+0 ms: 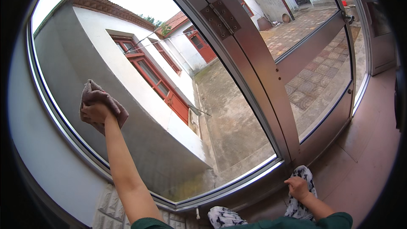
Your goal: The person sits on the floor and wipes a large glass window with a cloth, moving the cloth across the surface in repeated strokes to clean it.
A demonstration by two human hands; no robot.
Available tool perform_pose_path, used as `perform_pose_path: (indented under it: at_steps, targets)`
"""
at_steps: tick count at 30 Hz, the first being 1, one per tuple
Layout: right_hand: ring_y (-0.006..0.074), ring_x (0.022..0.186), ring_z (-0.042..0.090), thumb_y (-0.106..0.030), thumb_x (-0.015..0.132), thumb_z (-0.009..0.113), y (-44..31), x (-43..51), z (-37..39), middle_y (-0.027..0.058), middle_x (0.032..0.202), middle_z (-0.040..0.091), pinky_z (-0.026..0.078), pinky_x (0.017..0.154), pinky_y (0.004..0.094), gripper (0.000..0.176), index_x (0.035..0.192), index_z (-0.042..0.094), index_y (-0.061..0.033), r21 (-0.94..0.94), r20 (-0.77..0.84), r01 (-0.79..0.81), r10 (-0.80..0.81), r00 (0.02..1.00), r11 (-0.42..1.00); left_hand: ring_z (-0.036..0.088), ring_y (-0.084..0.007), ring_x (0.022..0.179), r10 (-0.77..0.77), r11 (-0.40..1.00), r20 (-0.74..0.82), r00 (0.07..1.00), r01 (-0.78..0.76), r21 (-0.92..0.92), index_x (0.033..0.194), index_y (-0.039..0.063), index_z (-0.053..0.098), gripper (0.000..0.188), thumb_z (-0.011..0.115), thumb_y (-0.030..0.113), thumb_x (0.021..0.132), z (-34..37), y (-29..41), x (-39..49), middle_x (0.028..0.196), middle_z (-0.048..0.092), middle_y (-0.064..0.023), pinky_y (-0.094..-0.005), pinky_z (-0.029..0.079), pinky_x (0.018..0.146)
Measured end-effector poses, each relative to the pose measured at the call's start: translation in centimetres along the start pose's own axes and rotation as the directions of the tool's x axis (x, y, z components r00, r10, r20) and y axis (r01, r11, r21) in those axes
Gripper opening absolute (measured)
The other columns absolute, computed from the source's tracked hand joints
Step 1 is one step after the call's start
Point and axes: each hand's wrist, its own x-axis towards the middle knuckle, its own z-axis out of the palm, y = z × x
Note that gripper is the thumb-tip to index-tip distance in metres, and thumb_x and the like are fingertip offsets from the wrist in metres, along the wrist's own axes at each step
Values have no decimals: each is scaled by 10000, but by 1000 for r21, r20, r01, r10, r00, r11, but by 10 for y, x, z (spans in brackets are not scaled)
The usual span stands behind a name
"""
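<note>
My left hand (96, 112) is stretched out to the left side of a large window pane (149, 152) and grips a greyish-pink cloth (109, 100). The cloth lies bunched around my fingers and seems pressed to the glass. Low on the right, my right hand (298, 187) hangs over my patterned trouser leg (306, 175), its fingers curled in. Nothing shows in that hand, though its palm side is hidden. A metal frame (257, 178) borders the pane.
Right of the pane, a metal-framed glass door (313, 52) stands on a hinge (221, 19). A tiled floor (353, 159) runs along it. Through the glass appear a paved yard (318, 70), white walls and a red door (159, 86). White brick-pattern wall (109, 206) lies below left.
</note>
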Motion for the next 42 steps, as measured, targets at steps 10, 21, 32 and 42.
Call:
perform_pose_path:
  at_steps: [10, 21, 32, 42]
  targets:
    - [298, 708, 650, -4, 695, 613, 5, 3, -18, 84, 759, 667, 517, 638, 409, 154, 800, 672, -99, 26, 59, 70, -71, 996, 997, 165, -479, 1448, 649, 743, 18, 761, -628, -234, 1471, 10, 377, 745, 284, 572, 991, 19, 257, -104, 1549, 268, -262, -562, 112, 1181]
    - [298, 714, 659, 8, 665, 611, 1, 0, -17, 85, 763, 682, 525, 652, 406, 181, 789, 686, -102, -28, 87, 74, -71, 994, 997, 446, -412, 1288, 922, 227, -285, 263, -962, -155, 1239, 12, 562, 393, 441, 272, 972, 17, 291, -101, 1362, 509, -189, -464, 327, 1113]
    - [333, 951, 663, 20, 775, 609, 7, -3, -22, 151, 1013, 705, 526, 819, 415, 289, 1033, 710, -63, -57, 129, -21, 29, 991, 998, 495, -308, 1169, 808, 268, -425, 408, -897, -352, 1091, 63, 627, 306, 447, 268, 952, 28, 217, 10, 1145, 608, -124, -449, 336, 1057]
    - [329, 826, 681, 17, 787, 580, 64, -19, -1, 160, 911, 701, 549, 756, 412, 252, 987, 708, -68, -128, 119, 102, -87, 989, 986, 422, -320, 1335, 727, 628, -114, 677, -723, -287, 1372, 64, 517, 531, 285, 390, 1023, 48, 46, 143, 1390, 517, -184, -395, 284, 1139]
